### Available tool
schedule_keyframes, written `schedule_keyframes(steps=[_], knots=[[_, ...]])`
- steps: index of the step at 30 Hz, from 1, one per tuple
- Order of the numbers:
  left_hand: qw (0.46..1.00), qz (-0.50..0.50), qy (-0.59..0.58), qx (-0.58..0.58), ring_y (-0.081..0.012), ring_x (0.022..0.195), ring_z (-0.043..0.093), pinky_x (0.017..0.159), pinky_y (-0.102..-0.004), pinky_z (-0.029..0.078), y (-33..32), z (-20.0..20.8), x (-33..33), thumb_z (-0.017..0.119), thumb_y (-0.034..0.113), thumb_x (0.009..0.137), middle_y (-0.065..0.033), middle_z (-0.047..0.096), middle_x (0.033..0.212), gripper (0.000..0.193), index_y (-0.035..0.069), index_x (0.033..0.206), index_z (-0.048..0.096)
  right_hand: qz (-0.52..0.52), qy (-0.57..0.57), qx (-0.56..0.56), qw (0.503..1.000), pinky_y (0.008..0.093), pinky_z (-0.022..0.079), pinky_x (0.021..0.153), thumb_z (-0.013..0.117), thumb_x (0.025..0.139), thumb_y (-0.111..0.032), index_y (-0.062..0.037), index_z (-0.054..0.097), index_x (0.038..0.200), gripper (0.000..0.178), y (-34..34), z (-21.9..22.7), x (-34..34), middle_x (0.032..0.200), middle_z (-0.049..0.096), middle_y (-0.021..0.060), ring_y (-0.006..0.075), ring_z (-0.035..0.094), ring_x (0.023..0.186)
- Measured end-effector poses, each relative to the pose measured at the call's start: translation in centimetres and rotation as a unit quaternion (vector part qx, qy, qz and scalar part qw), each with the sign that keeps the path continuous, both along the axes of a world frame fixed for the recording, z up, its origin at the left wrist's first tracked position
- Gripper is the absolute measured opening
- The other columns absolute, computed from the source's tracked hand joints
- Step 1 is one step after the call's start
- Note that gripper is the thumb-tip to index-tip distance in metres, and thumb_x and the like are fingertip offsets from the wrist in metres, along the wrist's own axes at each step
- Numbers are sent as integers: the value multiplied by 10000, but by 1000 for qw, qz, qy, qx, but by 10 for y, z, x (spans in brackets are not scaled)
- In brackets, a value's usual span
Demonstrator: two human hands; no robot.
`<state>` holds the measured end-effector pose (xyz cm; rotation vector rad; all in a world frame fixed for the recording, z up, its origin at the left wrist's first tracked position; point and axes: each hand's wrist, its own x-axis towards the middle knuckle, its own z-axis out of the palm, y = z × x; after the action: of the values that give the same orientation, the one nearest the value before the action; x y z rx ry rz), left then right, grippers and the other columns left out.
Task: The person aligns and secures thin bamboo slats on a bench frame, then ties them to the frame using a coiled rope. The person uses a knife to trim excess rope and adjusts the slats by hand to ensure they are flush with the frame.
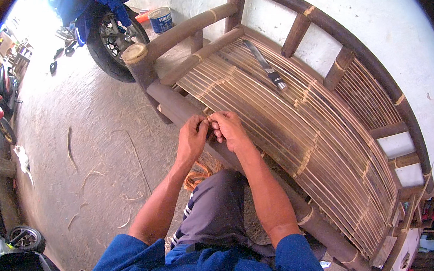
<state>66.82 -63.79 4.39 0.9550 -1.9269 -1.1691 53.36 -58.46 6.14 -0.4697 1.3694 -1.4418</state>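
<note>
Both hands meet at the front rail of a dark bamboo bench (171, 100), close to the edge of its slatted seat (256, 110). My left hand (194, 136) is closed in a pinch, its fingertips against those of the other hand. Beside it my right hand (228, 129) is closed too, fingers curled and thumb side toward the left. Whatever thin piece lies between the fingertips is too small to make out. A knife (265, 65) with a dark handle lies on the seat farther back. Pale bindings wrap the bench's joints.
Under the rail near my knee sits a bundle of orange strands (197, 176). Loose strips (139, 162) are scattered over the concrete floor (89, 128). A motorbike wheel (112, 40) and a blue can (161, 20) stand beyond the bench's far end. A white wall rises behind it.
</note>
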Motion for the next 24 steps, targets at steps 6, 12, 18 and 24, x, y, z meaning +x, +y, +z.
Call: schedule_keyframes(steps=[6, 12, 18, 24], knots=[[1000, -12, -10, -14, -256, 812, 665, 755, -401, 525, -2, 0, -3, 561, 208, 1032, -165, 686, 882, 237, -3, 1090, 652, 25, 76, -36, 996, 283, 414, 411, 641, 986, -254, -72, 608, 886, 210, 7, 0, 6, 668, 513, -17, 93, 517, 497], [988, 12, -102, -117, -385, 955, 683, 808, -457, 536, -6, 7, 4, 591, 231, 1001, -153, 704, 1059, 199, 80, 1088, 687, -16, 338, -59, 939, 387, 507, 481, 573, 1006, -175, -4, 613, 957, 182, 8, -13, 13, 748, 648, 130, 241, 640, 561], [952, -22, -167, -254, -378, 906, 684, 735, -471, 559, -11, 14, 14, 588, 172, 968, -121, 663, 1029, 142, 95, 1070, 649, 52, 671, 52, 737, 536, 566, 649, 573, 984, -192, 0, 618, 1001, 198, 13, 0, 18, 838, 711, 268, 439, 714, 739], [929, -63, -182, -316, -384, 827, 667, 657, -481, 555, -19, 12, 16, 608, 119, 923, -130, 608, 956, 104, 85, 1020, 617, 108, 723, 71, 678, 538, 574, 660, 565, 993, -209, -27, 595, 973, 186, 20, 32, 21, 782, 709, 239, 435, 718, 754]])
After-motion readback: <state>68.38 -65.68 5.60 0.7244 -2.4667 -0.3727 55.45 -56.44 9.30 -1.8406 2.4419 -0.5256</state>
